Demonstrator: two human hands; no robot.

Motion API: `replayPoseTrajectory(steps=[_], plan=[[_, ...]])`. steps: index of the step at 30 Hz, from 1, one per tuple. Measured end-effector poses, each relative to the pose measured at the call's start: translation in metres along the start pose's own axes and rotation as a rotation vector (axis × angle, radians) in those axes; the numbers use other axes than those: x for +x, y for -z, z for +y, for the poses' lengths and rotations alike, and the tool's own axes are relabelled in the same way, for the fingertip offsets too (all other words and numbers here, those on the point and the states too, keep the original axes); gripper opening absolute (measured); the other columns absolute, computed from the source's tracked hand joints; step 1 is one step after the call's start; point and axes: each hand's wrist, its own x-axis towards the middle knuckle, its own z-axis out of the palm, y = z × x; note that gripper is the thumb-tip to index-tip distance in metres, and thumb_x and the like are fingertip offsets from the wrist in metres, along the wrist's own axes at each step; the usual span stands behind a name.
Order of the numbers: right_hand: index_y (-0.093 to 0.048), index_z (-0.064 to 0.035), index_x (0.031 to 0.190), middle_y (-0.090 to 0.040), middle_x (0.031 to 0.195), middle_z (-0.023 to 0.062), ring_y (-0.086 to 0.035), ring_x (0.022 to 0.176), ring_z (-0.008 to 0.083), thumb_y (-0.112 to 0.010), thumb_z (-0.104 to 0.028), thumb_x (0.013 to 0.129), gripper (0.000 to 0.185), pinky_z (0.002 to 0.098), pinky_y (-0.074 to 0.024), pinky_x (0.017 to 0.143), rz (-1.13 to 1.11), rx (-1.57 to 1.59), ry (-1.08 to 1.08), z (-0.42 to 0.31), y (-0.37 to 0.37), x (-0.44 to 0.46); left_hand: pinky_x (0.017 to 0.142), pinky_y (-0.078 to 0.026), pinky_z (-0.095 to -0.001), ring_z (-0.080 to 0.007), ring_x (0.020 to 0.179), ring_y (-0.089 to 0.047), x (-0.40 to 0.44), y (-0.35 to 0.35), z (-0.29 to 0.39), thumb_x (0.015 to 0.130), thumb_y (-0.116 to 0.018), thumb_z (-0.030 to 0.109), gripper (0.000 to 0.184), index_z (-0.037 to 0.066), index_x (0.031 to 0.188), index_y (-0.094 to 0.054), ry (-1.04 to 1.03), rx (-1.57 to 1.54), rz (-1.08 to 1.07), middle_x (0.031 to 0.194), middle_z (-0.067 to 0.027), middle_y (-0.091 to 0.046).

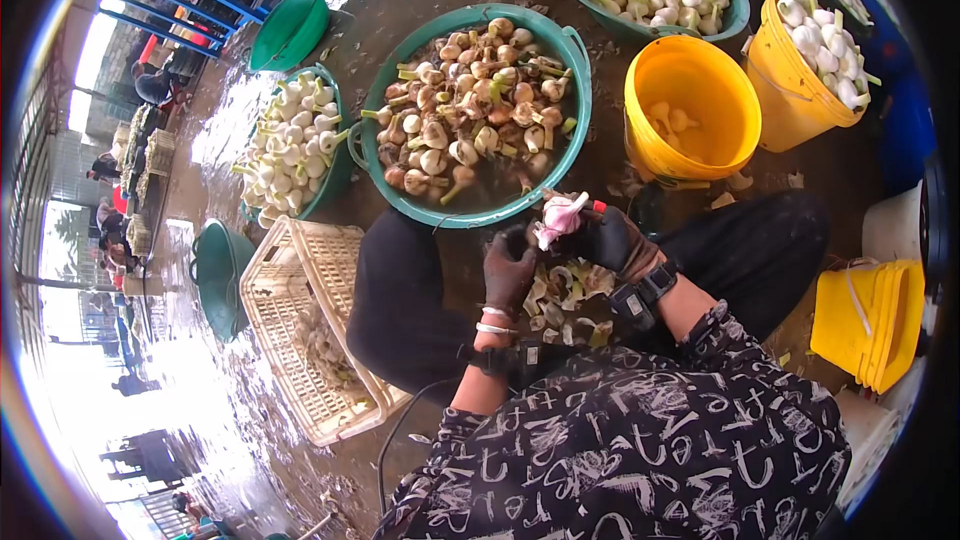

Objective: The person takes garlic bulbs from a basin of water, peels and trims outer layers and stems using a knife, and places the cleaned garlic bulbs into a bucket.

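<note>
A pink-white garlic bulb (pixel 562 219) sits between my two gloved hands, above my lap. My right hand (pixel 608 238) is closed on the bulb's right side, and a small red piece shows by its fingers; I cannot tell what it belongs to. My left hand (pixel 512 268) is just left of the bulb, fingers curled; what they hold, if anything, is hidden. Below the hands lies a pile of peeled garlic skins (pixel 568 300). Straight ahead stands a green tub (pixel 478 218) heaped with brown, unpeeled garlic bulbs (pixel 462 152).
A yellow bucket (pixel 640 145) holds a few bulbs; another yellow bucket (pixel 790 120) is full. Peeled garlic fills the left basin (pixel 325 190) and far basin (pixel 735 15). A cream crate (pixel 275 290) stands by my left knee. Stacked yellow buckets (pixel 850 325) are at right.
</note>
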Motion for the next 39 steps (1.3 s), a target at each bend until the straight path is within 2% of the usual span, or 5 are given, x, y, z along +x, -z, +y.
replayPoseTrajectory(steps=[5, 7, 10, 34, 39], plan=[[-0.045, 0.0008, 0.123, -0.054, 0.118, 0.0111, -0.055, 0.105, 0.0184, -0.049, -0.010, 0.091, 0.033, 0.0316, -0.0459, 0.093, -0.034, 0.216, -0.077, 0.006, -0.004, 0.000, 0.081, -0.047, -0.0248, -0.0104, 0.091, -0.058, -0.001, -0.002, 0.055, 0.080, -0.068, 0.004, 0.036, -0.001, 0.114, -0.057, -0.057, -0.289, -0.128, 0.106, -0.0056, -0.059], [-0.045, 0.0009, 0.122, -0.054, 0.115, 0.0093, -0.056, 0.102, 0.0170, -0.052, -0.007, 0.089, 0.034, 0.0294, -0.0465, 0.091, 0.071, -0.522, 0.098, 0.011, 0.000, 0.002, 0.082, -0.047, -0.0259, -0.0097, 0.091, -0.057, 0.004, -0.005, 0.041, 0.080, -0.067, 0.002, 0.034, -0.002, 0.113, -0.058, -0.245, -0.056, -0.154, 0.104, -0.0052, -0.060], [-0.047, 0.0003, 0.120, -0.054, 0.110, 0.0069, -0.055, 0.097, 0.0149, -0.049, -0.008, 0.091, 0.030, 0.0280, -0.0471, 0.088, 0.085, 0.340, -0.076, 0.016, 0.027, 0.011, 0.067, -0.047, -0.0220, -0.0062, 0.074, -0.056, 0.001, -0.001, 0.058, 0.082, -0.064, 0.002, 0.023, -0.001, 0.104, -0.063, 0.049, -0.419, -0.126, 0.087, -0.0023, -0.064], [-0.055, -0.0054, 0.103, -0.060, 0.087, 0.0054, -0.059, 0.067, 0.0140, -0.034, -0.041, 0.095, 0.042, 0.0248, -0.0483, 0.061, 0.129, -0.821, 0.308, 0.007, 0.013, 0.014, 0.055, -0.044, -0.0218, -0.0072, 0.062, -0.053, -0.001, 0.007, 0.064, 0.087, -0.062, 0.025, 0.025, 0.001, 0.093, -0.062, 0.250, -0.400, -0.291, 0.073, -0.0010, -0.059], [-0.052, -0.0038, 0.078, -0.052, 0.079, 0.0037, -0.050, 0.064, 0.0113, -0.034, -0.030, 0.096, 0.036, 0.0238, -0.0437, 0.060, 0.207, 0.045, -0.040, 0.003, -0.004, 0.005, 0.068, -0.048, -0.0284, -0.0131, 0.069, -0.059, -0.016, 0.005, 0.059, 0.082, -0.068, 0.025, 0.024, 0.004, 0.093, -0.066, -0.037, 0.141, -0.627, 0.078, -0.0054, -0.064]])
